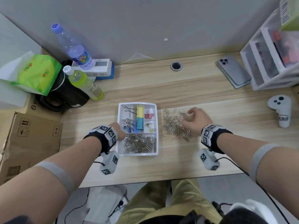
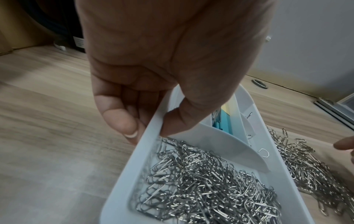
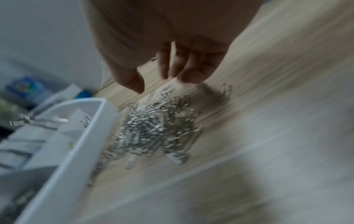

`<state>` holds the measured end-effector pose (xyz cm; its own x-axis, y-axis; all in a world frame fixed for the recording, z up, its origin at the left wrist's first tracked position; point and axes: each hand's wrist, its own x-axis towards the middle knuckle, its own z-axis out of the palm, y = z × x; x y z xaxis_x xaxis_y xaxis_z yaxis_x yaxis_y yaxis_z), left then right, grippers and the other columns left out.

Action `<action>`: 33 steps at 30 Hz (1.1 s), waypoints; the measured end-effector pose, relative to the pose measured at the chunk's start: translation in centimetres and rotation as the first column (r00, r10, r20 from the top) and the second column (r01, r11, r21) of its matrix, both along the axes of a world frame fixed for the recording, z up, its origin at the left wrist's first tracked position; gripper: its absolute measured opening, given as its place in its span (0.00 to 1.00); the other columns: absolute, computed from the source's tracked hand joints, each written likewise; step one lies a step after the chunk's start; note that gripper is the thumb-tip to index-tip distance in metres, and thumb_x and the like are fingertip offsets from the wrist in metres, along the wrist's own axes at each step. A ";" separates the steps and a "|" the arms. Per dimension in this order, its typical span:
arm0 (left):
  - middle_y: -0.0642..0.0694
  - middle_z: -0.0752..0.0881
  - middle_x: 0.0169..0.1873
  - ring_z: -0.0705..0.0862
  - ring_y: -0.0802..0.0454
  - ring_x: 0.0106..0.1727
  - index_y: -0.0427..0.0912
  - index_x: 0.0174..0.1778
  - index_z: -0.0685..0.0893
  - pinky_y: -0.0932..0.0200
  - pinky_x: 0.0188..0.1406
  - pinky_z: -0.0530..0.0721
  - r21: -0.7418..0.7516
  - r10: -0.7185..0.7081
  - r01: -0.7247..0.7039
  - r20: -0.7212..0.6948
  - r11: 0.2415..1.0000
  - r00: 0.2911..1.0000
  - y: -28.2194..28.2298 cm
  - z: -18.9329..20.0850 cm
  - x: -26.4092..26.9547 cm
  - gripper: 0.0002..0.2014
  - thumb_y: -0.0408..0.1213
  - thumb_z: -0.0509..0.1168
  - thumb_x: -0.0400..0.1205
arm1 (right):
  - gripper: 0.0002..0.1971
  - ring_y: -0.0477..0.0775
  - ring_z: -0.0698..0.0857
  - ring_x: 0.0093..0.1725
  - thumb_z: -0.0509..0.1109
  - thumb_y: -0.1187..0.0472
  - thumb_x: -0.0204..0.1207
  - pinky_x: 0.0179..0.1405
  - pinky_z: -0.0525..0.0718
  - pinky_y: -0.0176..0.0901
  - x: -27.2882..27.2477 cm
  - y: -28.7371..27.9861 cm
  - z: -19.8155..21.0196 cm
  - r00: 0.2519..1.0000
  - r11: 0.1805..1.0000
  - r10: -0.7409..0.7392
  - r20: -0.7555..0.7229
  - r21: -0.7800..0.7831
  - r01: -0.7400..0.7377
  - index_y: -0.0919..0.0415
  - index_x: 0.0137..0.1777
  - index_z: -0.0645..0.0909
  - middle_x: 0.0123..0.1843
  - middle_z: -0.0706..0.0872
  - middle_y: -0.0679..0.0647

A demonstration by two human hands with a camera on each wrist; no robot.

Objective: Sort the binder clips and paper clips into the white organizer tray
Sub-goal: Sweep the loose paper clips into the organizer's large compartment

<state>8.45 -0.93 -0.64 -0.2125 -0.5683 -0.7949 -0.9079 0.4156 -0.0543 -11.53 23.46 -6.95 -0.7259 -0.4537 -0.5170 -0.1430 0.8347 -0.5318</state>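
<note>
The white organizer tray (image 1: 120, 113) sits mid-desk. Its front compartment holds a heap of silver paper clips (image 1: 140, 143). The rear compartments hold large yellow (image 1: 140, 110), teal (image 1: 140, 122) and blue (image 1: 131, 127) binder clips, plus small pink (image 1: 149, 115) and yellow ones (image 1: 152, 129). My left hand (image 1: 120, 132) pinches the tray's left wall (image 2: 122, 181), thumb inside and fingers (image 2: 124, 121) outside. A loose pile of paper clips (image 1: 174, 126) lies on the desk right of the tray. My right hand (image 1: 186, 117) hovers over the pile's far right side, fingers (image 3: 189, 72) pointing down, thumb apart, nothing visibly held; the right wrist view is blurred.
Two bottles (image 1: 84, 83), a black kettle (image 1: 64, 94) and cardboard boxes (image 1: 30, 139) crowd the left. At the right stand a phone (image 1: 233, 70), plastic drawers (image 1: 271, 59) and a white controller (image 1: 281, 110). A cable hole (image 1: 176, 65) is at the back.
</note>
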 end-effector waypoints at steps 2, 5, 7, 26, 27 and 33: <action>0.44 0.67 0.27 0.67 0.49 0.27 0.41 0.32 0.67 0.59 0.29 0.67 0.002 0.003 -0.003 -0.009 1.000 1.000 -0.1 -0.1 0.0 0.13 0.27 0.59 0.81 | 0.51 0.58 0.75 0.65 0.80 0.39 0.51 0.65 0.81 0.54 -0.7 1.4 0.2 0.987 0.973 0.147 -0.066 0.190 -0.132 0.51 0.74 0.64 0.67 0.68 0.55; 0.44 0.67 0.27 0.67 0.49 0.26 0.41 0.32 0.68 0.59 0.28 0.67 0.012 0.003 -0.003 -0.017 1.000 1.000 0.0 -0.2 -0.2 0.12 0.26 0.59 0.81 | 0.60 0.60 0.69 0.66 0.82 0.39 0.41 0.65 0.79 0.54 -0.1 3.0 -0.4 0.954 0.900 0.293 -0.062 0.354 -0.253 0.49 0.75 0.56 0.64 0.64 0.55; 0.44 0.69 0.27 0.69 0.49 0.27 0.41 0.32 0.68 0.60 0.28 0.68 0.012 0.002 -0.001 -0.023 1.000 1.000 0.1 -0.3 -0.3 0.12 0.27 0.59 0.81 | 0.57 0.61 0.70 0.65 0.85 0.46 0.44 0.63 0.79 0.52 0.3 3.1 -1.4 0.960 0.924 0.275 -0.053 0.291 -0.248 0.51 0.74 0.60 0.63 0.65 0.56; 0.41 0.73 0.22 0.74 0.46 0.21 0.38 0.30 0.69 0.60 0.22 0.72 0.050 -0.002 0.005 -0.054 0.999 0.999 0.7 -0.5 -1.1 0.11 0.27 0.59 0.78 | 0.61 0.57 0.64 0.69 0.87 0.41 0.47 0.70 0.77 0.55 3.1 -2.4 -2.3 0.900 0.912 0.410 -0.146 0.096 -0.400 0.40 0.81 0.57 0.71 0.63 0.54; 0.41 0.73 0.21 0.74 0.46 0.20 0.38 0.30 0.69 0.60 0.21 0.72 0.055 0.001 0.002 -0.054 0.998 0.999 0.7 -0.5 -1.2 0.11 0.26 0.59 0.78 | 0.59 0.58 0.63 0.69 0.87 0.41 0.48 0.71 0.75 0.55 3.1 -2.7 -2.4 0.899 0.911 0.413 -0.144 0.077 -0.405 0.39 0.81 0.59 0.71 0.64 0.54; 0.43 0.72 0.22 0.72 0.49 0.16 0.39 0.31 0.68 0.64 0.16 0.70 0.080 0.028 -0.023 -0.071 0.997 0.997 0.8 -0.8 -1.5 0.11 0.24 0.59 0.77 | 0.44 0.57 0.65 0.69 0.82 0.44 0.61 0.71 0.73 0.53 3.7 -3.5 -3.0 0.883 0.894 0.447 -0.143 0.038 -0.447 0.42 0.78 0.68 0.69 0.68 0.52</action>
<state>6.97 -0.13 -1.43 -0.2571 -0.5099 -0.8209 -0.9186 0.3927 0.0438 -7.82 20.00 -9.97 -0.5131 -0.7461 -0.4244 -0.5762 0.6659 -0.4740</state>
